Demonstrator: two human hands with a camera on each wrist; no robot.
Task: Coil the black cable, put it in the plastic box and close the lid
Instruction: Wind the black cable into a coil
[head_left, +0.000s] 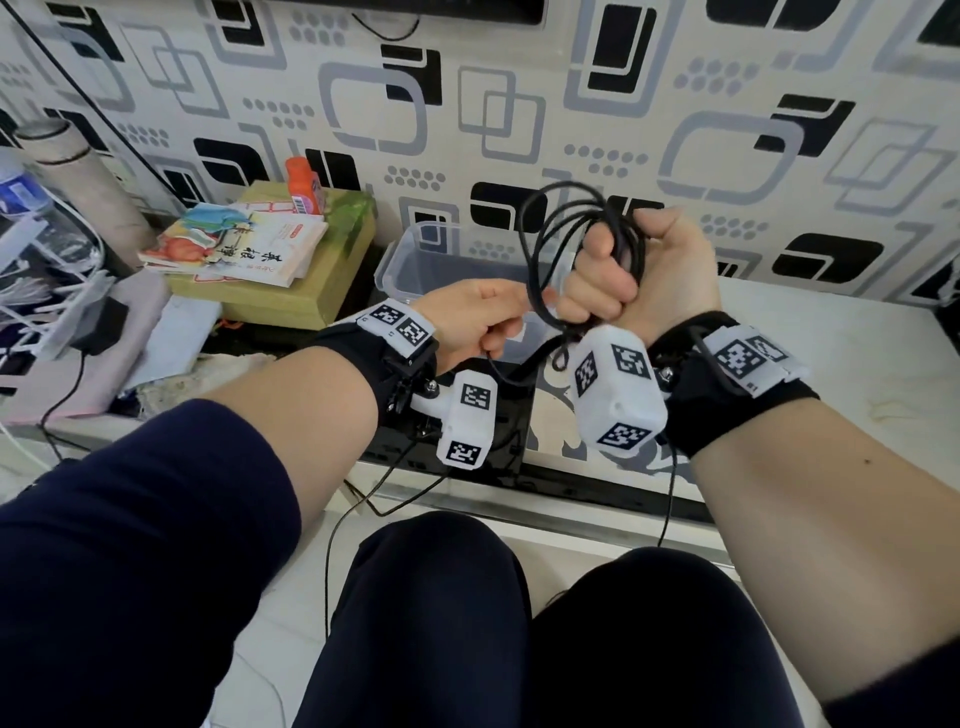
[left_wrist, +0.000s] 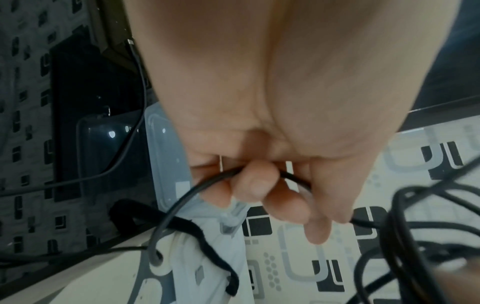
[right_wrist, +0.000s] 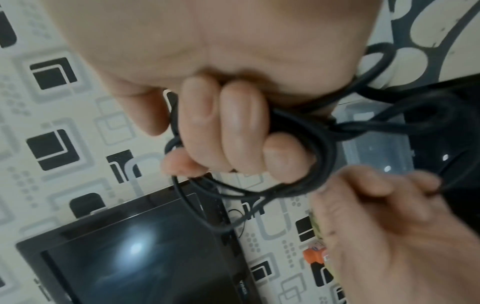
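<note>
— Patterned wall behind, open plastic box (head_left: 415, 270) below: right hand (head_left: 639, 275) fisted round the black cable (head_left: 561, 208) loops, left hand (head_left: 475, 317) pinching the tail.

— Loose loops, though; any slack and they could spring apart.

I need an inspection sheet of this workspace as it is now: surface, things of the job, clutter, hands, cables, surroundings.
Surface: glossy black top with pale patterned panel.
Job's things: black cable partly coiled, above the table; clear plastic box open; lid not clearly seen.
Clutter: books on a green box, orange bottle, plastic bottle.
Grippers: right hand grips the coil; left hand pinches the loose cable end.
Cables: thin wires hang from the wrist cameras.
Surroundings: wallpaper with grey and black rectangles.
</note>
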